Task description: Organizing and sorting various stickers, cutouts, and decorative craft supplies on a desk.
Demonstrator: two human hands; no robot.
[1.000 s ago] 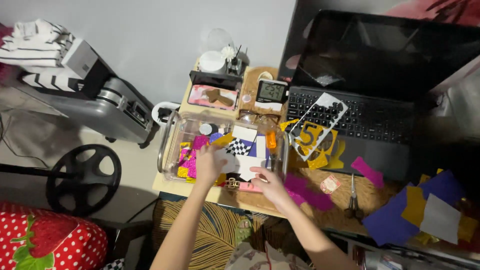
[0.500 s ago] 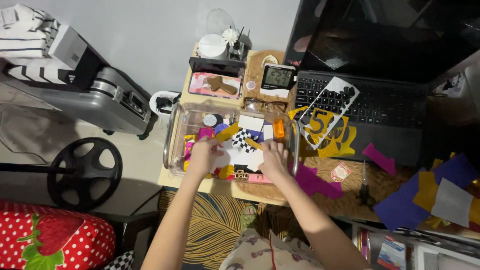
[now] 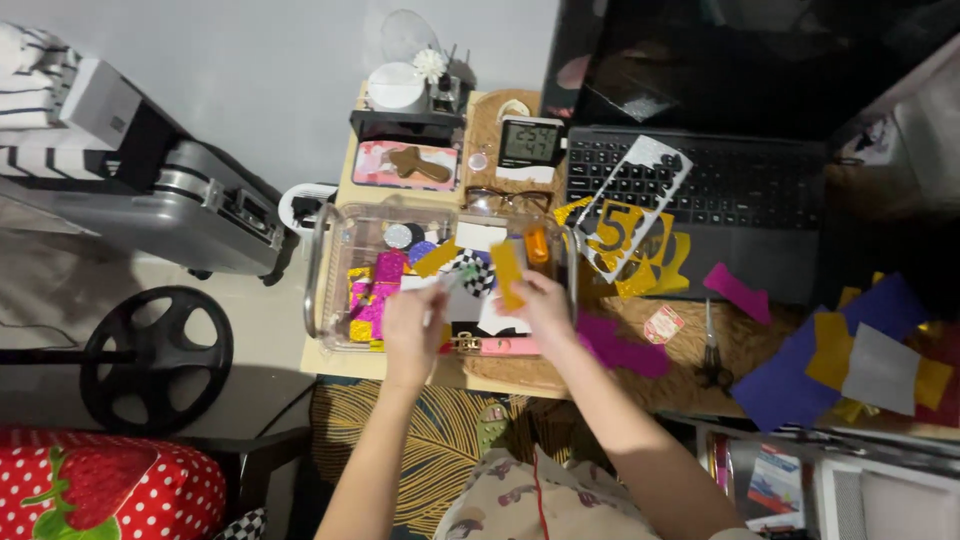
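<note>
A clear plastic box on the desk holds several coloured glitter paper scraps, pink, gold, purple, white and checkered. My right hand is over the box's right part and pinches a gold paper strip that stands up from its fingers. My left hand hovers over the box's near edge, fingers curled around white paper pieces; the exact grip is hard to make out.
An open laptop carries a white stencil sheet and gold cut-outs. Scissors, pink scraps, and purple, gold and grey sheets lie right. A digital clock, glasses, a suitcase left.
My right hand has lifted a gold strip out of the box. My left hand has drawn back toward the box's near edge. The view shifted slightly.
</note>
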